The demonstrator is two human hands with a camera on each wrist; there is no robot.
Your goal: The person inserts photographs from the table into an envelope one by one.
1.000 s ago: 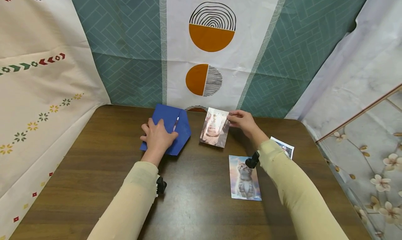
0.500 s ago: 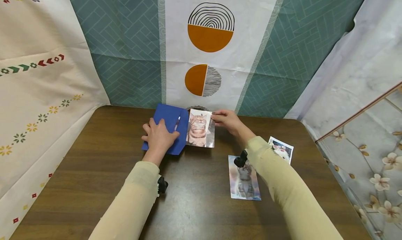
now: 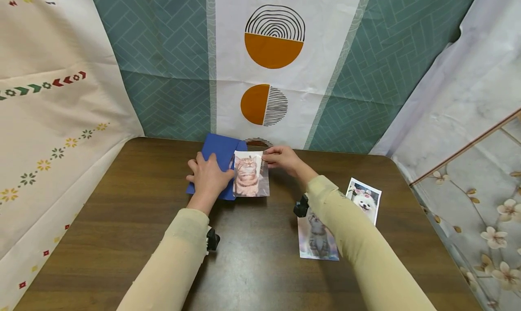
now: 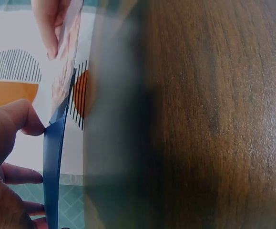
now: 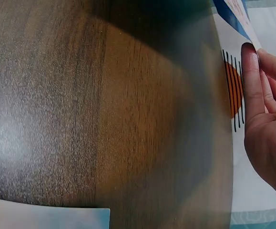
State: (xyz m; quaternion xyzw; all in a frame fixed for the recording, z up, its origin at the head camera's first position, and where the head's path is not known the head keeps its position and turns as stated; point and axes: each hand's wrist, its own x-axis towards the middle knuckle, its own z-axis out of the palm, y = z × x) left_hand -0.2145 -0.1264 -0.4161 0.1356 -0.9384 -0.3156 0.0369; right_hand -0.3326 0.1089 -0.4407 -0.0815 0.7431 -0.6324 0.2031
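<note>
In the head view a blue envelope [image 3: 220,147] is at the back of the table, with my left hand [image 3: 210,178] spread over it. The left wrist view shows my left thumb and fingers along the face of the blue envelope [image 4: 53,167]. My right hand [image 3: 285,160] pinches the right edge of a glossy orange-cat picture [image 3: 246,177], whose left side overlaps the envelope's right part. In the right wrist view, the thumb and fingers of my right hand [image 5: 271,114] grip the picture's edge. How far the picture sits inside the envelope, I cannot tell.
A grey kitten picture [image 3: 317,241] lies on the table below my right forearm, which partly covers it. Farther right is a white dog picture [image 3: 365,199], also partly covered. Patterned cloths hang behind the wooden table [image 3: 252,266] and at both sides.
My right hand has moved left with the cat picture, bringing it from beside the envelope to over its right part. My left hand has stayed on the envelope, shifting slightly right.
</note>
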